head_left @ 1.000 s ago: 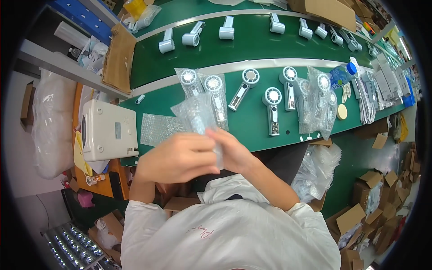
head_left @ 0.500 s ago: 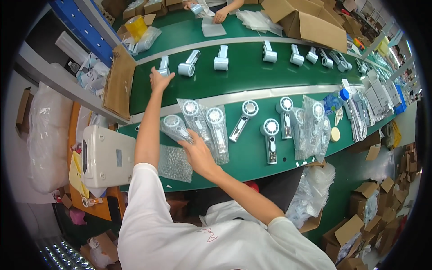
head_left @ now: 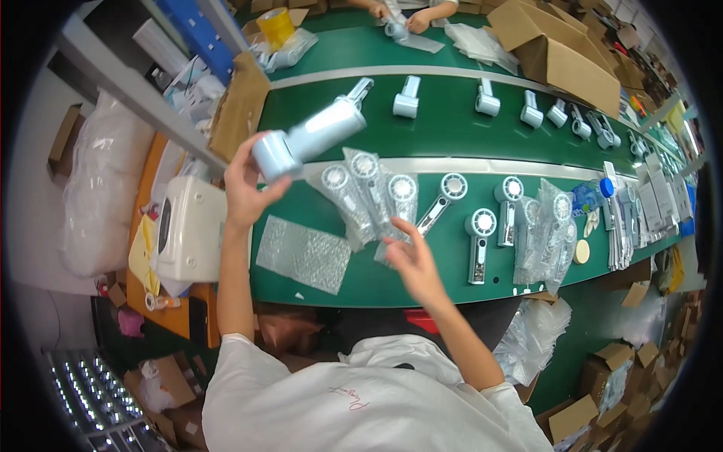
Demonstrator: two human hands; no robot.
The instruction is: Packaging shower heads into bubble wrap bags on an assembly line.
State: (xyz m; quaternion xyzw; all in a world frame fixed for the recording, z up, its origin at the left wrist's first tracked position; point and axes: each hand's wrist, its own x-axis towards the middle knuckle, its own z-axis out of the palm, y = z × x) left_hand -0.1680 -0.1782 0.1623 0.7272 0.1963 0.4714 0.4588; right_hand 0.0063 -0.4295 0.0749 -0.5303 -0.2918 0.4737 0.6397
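Observation:
My left hand is raised above the green table and grips a pale blue handheld fan by its round head, handle pointing up and right. My right hand hovers with fingers spread, holding nothing, just below three bagged fans that lie side by side on the near green table. A flat sheet of bubble-wrap bags lies on the table below my left hand.
More fans, some bagged, lie to the right. White fans ride the far green belt. A white machine stands at left, cardboard boxes at the back right, and another person's hands work at the top.
My left hand reached out to the far belt, took a pale blue fan and lifted it back toward me. My right hand laid a bagged fan down and drew away.

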